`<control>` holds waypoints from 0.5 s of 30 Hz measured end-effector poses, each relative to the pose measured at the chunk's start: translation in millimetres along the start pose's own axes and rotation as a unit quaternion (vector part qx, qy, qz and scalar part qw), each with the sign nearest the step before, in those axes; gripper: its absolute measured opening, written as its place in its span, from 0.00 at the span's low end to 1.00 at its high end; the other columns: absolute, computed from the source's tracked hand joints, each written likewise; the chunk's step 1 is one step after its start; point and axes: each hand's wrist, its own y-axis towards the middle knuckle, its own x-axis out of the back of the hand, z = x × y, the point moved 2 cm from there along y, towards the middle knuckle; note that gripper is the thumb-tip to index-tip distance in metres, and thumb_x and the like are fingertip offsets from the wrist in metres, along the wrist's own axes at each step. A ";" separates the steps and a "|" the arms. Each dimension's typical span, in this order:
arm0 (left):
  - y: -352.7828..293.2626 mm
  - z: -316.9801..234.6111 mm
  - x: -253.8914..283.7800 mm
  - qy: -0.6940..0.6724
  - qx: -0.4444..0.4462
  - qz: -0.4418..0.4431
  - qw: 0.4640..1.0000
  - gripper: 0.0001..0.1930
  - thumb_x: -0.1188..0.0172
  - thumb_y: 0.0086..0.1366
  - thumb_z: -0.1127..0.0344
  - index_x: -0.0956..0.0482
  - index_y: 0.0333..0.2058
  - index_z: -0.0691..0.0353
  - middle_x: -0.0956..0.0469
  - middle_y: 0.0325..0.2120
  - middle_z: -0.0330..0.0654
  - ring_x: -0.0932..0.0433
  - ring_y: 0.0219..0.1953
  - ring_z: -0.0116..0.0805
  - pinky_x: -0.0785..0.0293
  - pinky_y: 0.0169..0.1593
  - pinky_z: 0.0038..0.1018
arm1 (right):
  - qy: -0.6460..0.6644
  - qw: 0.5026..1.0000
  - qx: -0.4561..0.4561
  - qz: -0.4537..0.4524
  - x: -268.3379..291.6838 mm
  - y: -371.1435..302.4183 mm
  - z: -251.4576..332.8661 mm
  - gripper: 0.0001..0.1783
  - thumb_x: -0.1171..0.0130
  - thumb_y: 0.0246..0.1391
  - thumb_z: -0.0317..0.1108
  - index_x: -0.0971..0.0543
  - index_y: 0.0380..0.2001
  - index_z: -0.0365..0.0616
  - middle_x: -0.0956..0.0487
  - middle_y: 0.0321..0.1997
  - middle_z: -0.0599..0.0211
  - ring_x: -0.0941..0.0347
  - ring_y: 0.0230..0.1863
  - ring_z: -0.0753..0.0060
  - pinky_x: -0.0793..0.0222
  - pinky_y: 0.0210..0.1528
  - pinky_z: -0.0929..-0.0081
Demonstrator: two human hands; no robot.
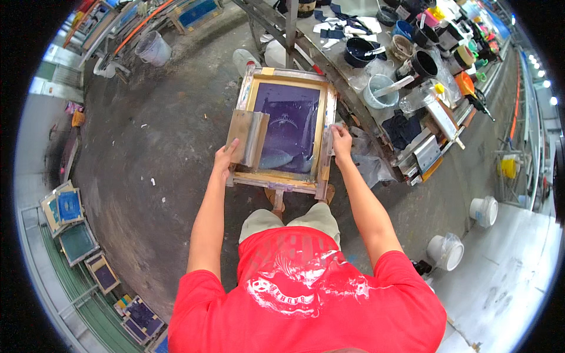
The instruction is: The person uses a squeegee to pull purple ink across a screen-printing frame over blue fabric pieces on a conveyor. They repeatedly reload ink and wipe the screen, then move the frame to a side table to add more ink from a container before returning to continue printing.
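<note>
In front of me a screen-printing frame [322, 97] stands with its purple mesh [288, 132] toward me; a pale curved design shows in the mesh, and its lower part looks wet and bluish. My left hand [225, 159] is closed on the left end of a wide, flat squeegee [250, 138], brownish with a metallic strip. The squeegee overlaps the frame's left side and part of the mesh. At the frame's right edge, my right hand [341, 142] has its fingers bent together against the rail. Whether they grip the rail or something small is hidden.
To the right, a long bench carries a dark ink bowl [359, 53], a translucent bucket [379, 91] with a spatula, a clear bottle [415, 101] and several tubs. White buckets [446, 252] stand at lower right. More screens [79, 241] lean at the left; a pail [153, 48] stands behind.
</note>
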 end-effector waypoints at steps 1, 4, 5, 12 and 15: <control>18.2 0.9 -1.0 -0.010 0.011 0.009 1.000 0.31 0.27 0.59 0.47 0.21 0.52 0.67 0.17 0.44 0.42 0.18 0.43 0.32 0.24 0.48 0.30 | -0.009 1.000 0.022 0.000 -2.5 5.8 -1.2 0.12 0.38 0.63 0.36 0.17 0.43 0.38 0.18 0.39 0.71 0.26 0.42 0.78 0.32 0.47 0.77; 61.3 12.2 -2.4 0.001 0.014 0.020 1.000 0.36 0.29 0.61 0.44 0.25 0.57 0.67 0.19 0.49 0.44 0.20 0.50 0.37 0.24 0.52 0.36 | -0.016 0.999 0.045 -0.002 -9.0 21.7 -11.4 0.11 0.38 0.61 0.33 0.17 0.43 0.40 0.17 0.42 0.68 0.25 0.47 0.75 0.32 0.54 0.74; 71.0 29.2 -4.9 -0.005 0.027 0.020 0.999 0.35 0.29 0.61 0.45 0.25 0.57 0.67 0.19 0.49 0.43 0.20 0.50 0.37 0.25 0.52 0.36 | -0.034 0.998 0.049 -0.006 -7.2 21.6 -20.9 0.10 0.38 0.61 0.33 0.16 0.43 0.40 0.17 0.42 0.68 0.24 0.47 0.75 0.33 0.54 0.75; 101.7 57.9 -18.3 0.017 -0.025 -0.005 1.000 0.29 0.29 0.62 0.51 0.21 0.53 0.67 0.19 0.47 0.41 0.21 0.46 0.31 0.28 0.51 0.29 | -0.194 0.977 0.045 -0.079 -9.6 19.1 -53.2 0.09 0.35 0.52 0.38 0.13 0.35 0.51 0.21 0.24 0.69 0.25 0.27 0.72 0.31 0.33 0.68; 82.0 52.8 -30.9 0.018 -0.089 0.005 0.996 0.24 0.30 0.64 0.55 0.20 0.52 0.67 0.18 0.45 0.42 0.21 0.45 0.30 0.28 0.50 0.28 | -0.227 0.967 0.057 -0.100 -5.3 17.5 -64.1 0.09 0.36 0.51 0.39 0.13 0.35 0.53 0.22 0.24 0.67 0.25 0.27 0.67 0.30 0.34 0.66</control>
